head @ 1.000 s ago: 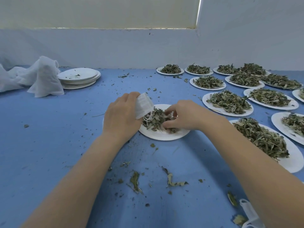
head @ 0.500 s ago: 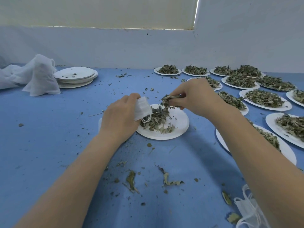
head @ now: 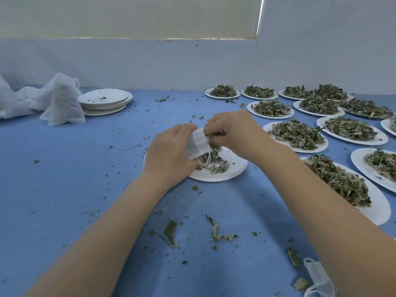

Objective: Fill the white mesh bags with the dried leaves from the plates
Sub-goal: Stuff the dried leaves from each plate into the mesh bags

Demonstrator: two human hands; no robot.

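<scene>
The white mesh bag (head: 198,144) sits in the left grip (head: 171,154) above a near plate (head: 232,171), the right grip (head: 232,130) pinching leaves at its mouth, fuller plates (head: 353,133) at two o'clock.

The light is soft and even, a bit cool and blue. A thin bright line of daylight glows at the edge of the window blind (head: 260,18) up top. Shadows are faint, just pale dark patches under the arms on the blue table (head: 64,179). Nothing shines or glares. The picture bends at its edges and looks a little fuzzy all over.
</scene>
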